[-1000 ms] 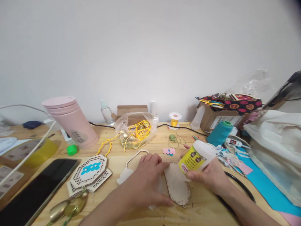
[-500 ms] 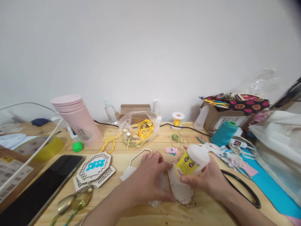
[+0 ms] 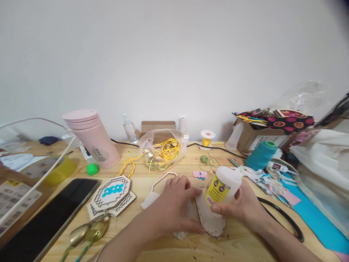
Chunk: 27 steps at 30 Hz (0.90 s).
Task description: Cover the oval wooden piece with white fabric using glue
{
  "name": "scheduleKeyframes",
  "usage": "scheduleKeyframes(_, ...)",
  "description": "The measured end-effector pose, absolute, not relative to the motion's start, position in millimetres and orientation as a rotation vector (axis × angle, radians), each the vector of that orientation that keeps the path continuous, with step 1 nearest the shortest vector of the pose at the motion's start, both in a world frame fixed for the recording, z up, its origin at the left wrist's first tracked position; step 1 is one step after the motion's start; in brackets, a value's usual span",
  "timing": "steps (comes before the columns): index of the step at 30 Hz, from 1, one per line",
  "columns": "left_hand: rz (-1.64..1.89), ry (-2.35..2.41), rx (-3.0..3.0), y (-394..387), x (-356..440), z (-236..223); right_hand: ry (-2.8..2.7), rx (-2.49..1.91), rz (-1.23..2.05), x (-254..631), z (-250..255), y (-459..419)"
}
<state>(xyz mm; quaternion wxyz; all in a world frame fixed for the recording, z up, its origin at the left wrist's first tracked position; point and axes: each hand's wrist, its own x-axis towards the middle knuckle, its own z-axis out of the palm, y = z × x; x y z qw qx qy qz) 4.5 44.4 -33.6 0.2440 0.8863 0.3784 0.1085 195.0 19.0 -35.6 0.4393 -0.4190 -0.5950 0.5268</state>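
My right hand (image 3: 243, 208) grips a glue bottle (image 3: 222, 185) with a yellow label, tilted with its nozzle end down against a flat pale wooden cut-out (image 3: 211, 219) on the wooden table (image 3: 245, 247). My left hand (image 3: 174, 209) lies flat, fingers spread, pressing on the left edge of that cut-out and on a white piece under it. A thin wooden frame piece (image 3: 160, 179) lies just beyond the left hand's fingers.
An octagonal wooden ornament with blue centre (image 3: 112, 193), a black phone (image 3: 51, 214) and a pink tumbler (image 3: 94, 140) lie left. A plastic bag of yellow cord (image 3: 162, 149) sits behind. Teal thread cone (image 3: 260, 154), cardboard box (image 3: 253, 136), black cable (image 3: 283, 218) and blue sheet (image 3: 313, 218) lie right.
My right hand has brought the glue bottle down and leftward onto the wooden cut-out, tipping it more steeply. The left hand has stayed on the piece. The view shifted slightly.
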Motion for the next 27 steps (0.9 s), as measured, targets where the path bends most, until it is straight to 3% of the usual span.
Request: scheduleKeyframes(27, 0.292, 1.019, 2.414, 44.6, 3.8, -34.9, -1.481, -1.051, 1.328, 196.4, -37.3, 21.8)
